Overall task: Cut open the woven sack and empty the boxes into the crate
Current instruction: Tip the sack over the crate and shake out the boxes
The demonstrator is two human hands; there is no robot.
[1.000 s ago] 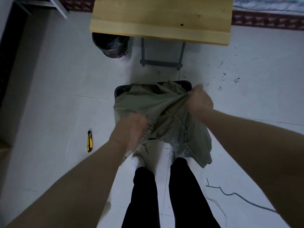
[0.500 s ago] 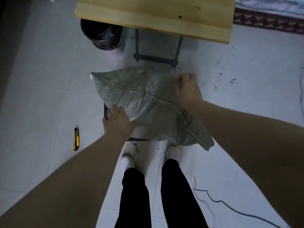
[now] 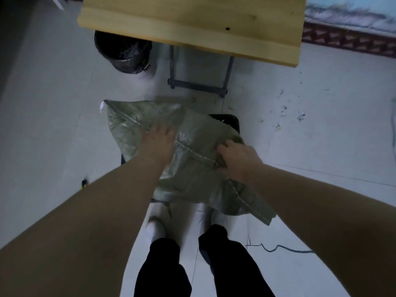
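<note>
two bare hands on the limp grey-green woven plastic sack over the black crate.
left hand lies spread flat; right hand pinches a fold near the seam; it looks light, soft and slippery, so bunched fabric holds best.

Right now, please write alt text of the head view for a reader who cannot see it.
Two bare hands, left hand flat and right hand gripping, hold a grey-green woven sack over a dark crate on a pale floor, near a wooden table.
</note>
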